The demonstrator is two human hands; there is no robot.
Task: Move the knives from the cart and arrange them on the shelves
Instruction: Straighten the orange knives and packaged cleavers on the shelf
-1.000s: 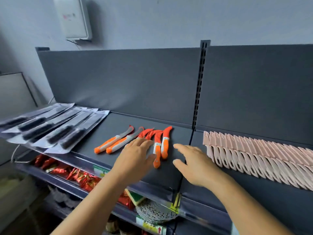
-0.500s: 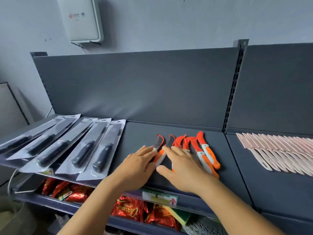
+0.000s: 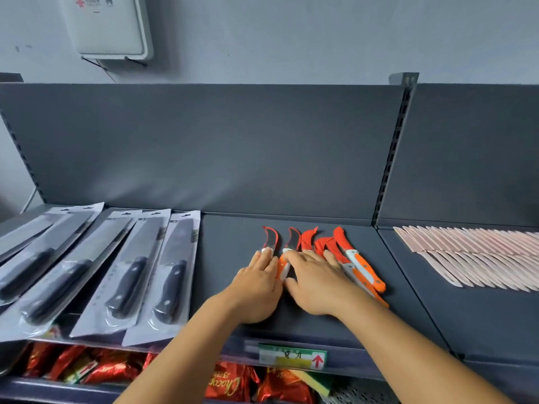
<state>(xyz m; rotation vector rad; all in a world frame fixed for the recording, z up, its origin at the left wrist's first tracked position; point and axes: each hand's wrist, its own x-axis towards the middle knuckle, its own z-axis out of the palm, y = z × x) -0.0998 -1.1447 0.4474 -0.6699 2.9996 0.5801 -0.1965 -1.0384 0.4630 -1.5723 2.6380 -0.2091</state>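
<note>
Several orange-handled knives with curved red-sheathed blades (image 3: 344, 246) lie side by side on the dark grey shelf (image 3: 227, 258), blades pointing toward the back panel. My left hand (image 3: 256, 287) lies flat over the handle of the leftmost knife (image 3: 269, 239), fingers straight. My right hand (image 3: 318, 281) rests flat over the handles of the middle knives, fingers spread. Only the two rightmost knives show their orange and white handles (image 3: 364, 269). The cart is out of view.
Several black-handled knives in clear blister packs (image 3: 131, 272) lie fanned on the shelf's left part. A row of pale pink knives (image 3: 472, 255) fills the neighbouring shelf on the right. Red snack packets (image 3: 110, 371) sit on the shelf below, behind a price label (image 3: 291, 355).
The view has swung right to left and closer. Both hands have slid onto the orange knives' handles, and the knives now lie closer together and more parallel.
</note>
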